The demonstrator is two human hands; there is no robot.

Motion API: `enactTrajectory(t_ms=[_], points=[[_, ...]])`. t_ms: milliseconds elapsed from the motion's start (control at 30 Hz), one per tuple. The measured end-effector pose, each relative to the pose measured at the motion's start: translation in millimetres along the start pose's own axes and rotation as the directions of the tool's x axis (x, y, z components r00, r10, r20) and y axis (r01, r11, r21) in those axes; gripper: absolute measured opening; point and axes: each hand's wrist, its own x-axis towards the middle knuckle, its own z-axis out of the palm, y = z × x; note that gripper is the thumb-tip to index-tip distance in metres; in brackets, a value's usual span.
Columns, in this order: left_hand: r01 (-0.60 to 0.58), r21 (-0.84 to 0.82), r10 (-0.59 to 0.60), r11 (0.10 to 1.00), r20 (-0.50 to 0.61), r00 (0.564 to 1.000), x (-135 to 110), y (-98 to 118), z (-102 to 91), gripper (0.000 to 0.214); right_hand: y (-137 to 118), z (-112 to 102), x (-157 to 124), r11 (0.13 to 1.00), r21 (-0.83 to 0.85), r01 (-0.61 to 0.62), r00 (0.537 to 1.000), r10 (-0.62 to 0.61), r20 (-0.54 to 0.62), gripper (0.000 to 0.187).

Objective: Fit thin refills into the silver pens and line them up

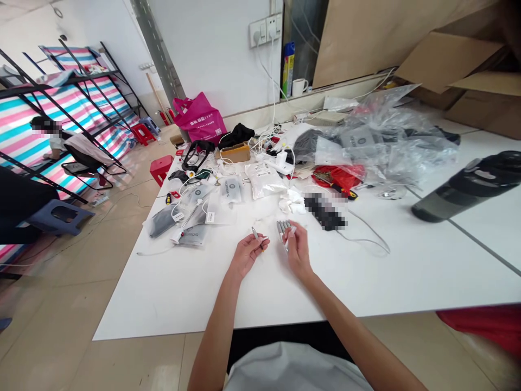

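My left hand (249, 252), closed in a pinch, holds a slim silver pen-like piece (255, 233) tilted over the white table. Beside it on the right, my right hand (298, 247) is closed on several short silver-grey cylinders (281, 226) set side by side. They look like small batteries, but their kind is not certain. The two hands are apart, just above the table. Behind my right hand lie crumpled white tissues (293, 201) and a pixelated black object (324, 212).
On the white table (195, 288), grey pouches in clear bags (195, 234) lie left. A white packet (264, 180), tangled cables, a red bag (340, 176) and clear plastic bags (423, 155) lie behind. A dark bottle (468, 184) stands right. A person (55, 144) sits far left.
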Motion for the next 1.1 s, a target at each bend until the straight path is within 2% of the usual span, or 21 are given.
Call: enactTrajectory(t_ms=[100, 167, 300, 433, 600, 667, 767, 933, 1100], points=[[-0.010, -0.004, 0.010, 1.000, 0.017, 1.000, -1.4, 2.3, 1.4, 0.023, -1.5, -1.1, -0.7, 0.973, -0.186, 0.135, 0.975, -0.096, 0.200, 0.026], [-0.011, 0.004, 0.011, 1.000, 0.037, 0.999, -2.1, 3.4, 2.2, 0.023, -3.9, -0.8, -0.2, 0.955, -0.227, 0.191, 0.955, -0.128, 0.266, 0.025], [-0.001, 0.030, -0.001, 1.000, 0.058, 0.998, -2.1, 3.2, 3.4, 0.025, -7.5, 1.2, 1.2, 0.947, -0.240, 0.213, 0.953, -0.147, 0.265, 0.017], [0.029, 0.040, -0.032, 0.999, 0.068, 0.997, -1.6, 1.6, 3.8, 0.027, -10.1, 1.2, -1.1, 0.942, -0.252, 0.220, 0.953, -0.152, 0.262, 0.016], [0.059, 0.004, -0.059, 0.998, 0.032, 0.998, 0.8, 2.7, 1.1, 0.024, -12.7, -2.4, -4.2, 0.945, -0.271, 0.182, 0.981, -0.154, 0.122, 0.016], [0.062, -0.006, -0.062, 0.998, 0.026, 0.998, 1.5, 4.0, 0.0, 0.024, -12.4, -3.6, -3.7, 0.945, -0.277, 0.172, 0.983, -0.148, 0.106, 0.016], [0.067, -0.003, -0.067, 0.998, 0.053, 0.996, 0.7, 5.3, 0.6, 0.024, -11.2, -3.7, -3.1, 0.946, -0.272, 0.178, 0.980, -0.147, 0.131, 0.016], [0.058, 0.046, -0.063, 0.997, 0.109, 0.992, -3.3, 4.8, 4.7, 0.027, -7.9, -1.4, -5.9, 0.942, -0.220, 0.254, 0.957, -0.211, 0.200, 0.012], [0.031, 0.094, -0.045, 0.995, 0.148, 0.988, -4.0, 3.3, 4.6, 0.028, -5.3, 0.3, -7.1, 0.932, -0.245, 0.269, 0.935, -0.191, 0.298, 0.014]])
